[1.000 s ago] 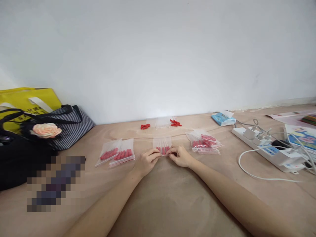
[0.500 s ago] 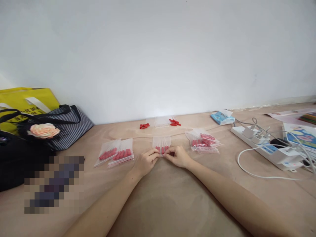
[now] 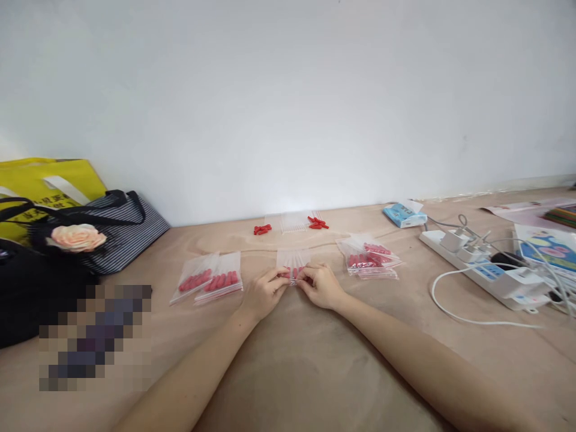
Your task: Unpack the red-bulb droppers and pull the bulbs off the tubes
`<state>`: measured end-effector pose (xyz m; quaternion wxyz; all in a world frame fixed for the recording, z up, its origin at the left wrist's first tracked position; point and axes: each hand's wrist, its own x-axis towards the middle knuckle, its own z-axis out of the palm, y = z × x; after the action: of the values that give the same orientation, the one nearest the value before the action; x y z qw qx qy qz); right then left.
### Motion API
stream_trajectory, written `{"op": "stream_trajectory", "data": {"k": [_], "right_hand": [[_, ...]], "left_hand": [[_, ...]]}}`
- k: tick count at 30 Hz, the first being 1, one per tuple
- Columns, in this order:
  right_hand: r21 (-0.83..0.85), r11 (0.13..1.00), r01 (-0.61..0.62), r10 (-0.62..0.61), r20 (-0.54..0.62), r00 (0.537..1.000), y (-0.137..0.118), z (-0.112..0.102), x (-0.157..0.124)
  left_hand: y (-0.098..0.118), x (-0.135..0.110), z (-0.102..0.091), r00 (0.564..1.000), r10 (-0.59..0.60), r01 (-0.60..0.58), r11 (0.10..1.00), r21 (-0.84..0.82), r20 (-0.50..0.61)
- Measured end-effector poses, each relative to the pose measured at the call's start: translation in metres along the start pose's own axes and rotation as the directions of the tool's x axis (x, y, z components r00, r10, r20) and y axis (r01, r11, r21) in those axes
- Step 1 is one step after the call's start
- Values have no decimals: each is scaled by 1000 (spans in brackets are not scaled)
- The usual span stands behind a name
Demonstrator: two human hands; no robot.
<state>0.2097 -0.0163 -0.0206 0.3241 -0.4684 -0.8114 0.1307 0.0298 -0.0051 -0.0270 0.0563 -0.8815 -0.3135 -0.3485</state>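
A small clear zip bag (image 3: 293,258) with several red stick-like pieces in it lies flat in front of me. My left hand (image 3: 265,293) pinches its near edge at the left corner. At the right side of that same edge, the fingers of my right hand (image 3: 322,286) are closed on the bag, partly hiding the red pieces. To the left lie filled zip bags (image 3: 219,279), overlapping one another. More filled bags (image 3: 368,258) are piled on the right.
Near the wall are empty clear bags (image 3: 293,222) between two small heaps of loose red pieces (image 3: 263,229). A tissue pack (image 3: 404,215) and a white power strip (image 3: 486,270) with cables lie right. Bags, including a striped one (image 3: 130,240), stand left beside a blurred-out object (image 3: 96,336).
My right hand has shifted slightly left along the bag's near edge, its fingers more curled. My left hand stays at its corner. The view has moved very slightly.
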Motion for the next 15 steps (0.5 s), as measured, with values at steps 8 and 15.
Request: {"op": "stream_trajectory", "data": {"k": [8, 15], "right_hand": [[-169, 979, 112, -106, 45, 993, -3, 1, 0], [-273, 962, 26, -29, -10, 1000, -8, 8, 2]], "left_hand": [[1, 4, -2, 1000, 13, -13, 1000, -21, 6], [0, 4, 3, 994, -58, 61, 998, -26, 90]]}}
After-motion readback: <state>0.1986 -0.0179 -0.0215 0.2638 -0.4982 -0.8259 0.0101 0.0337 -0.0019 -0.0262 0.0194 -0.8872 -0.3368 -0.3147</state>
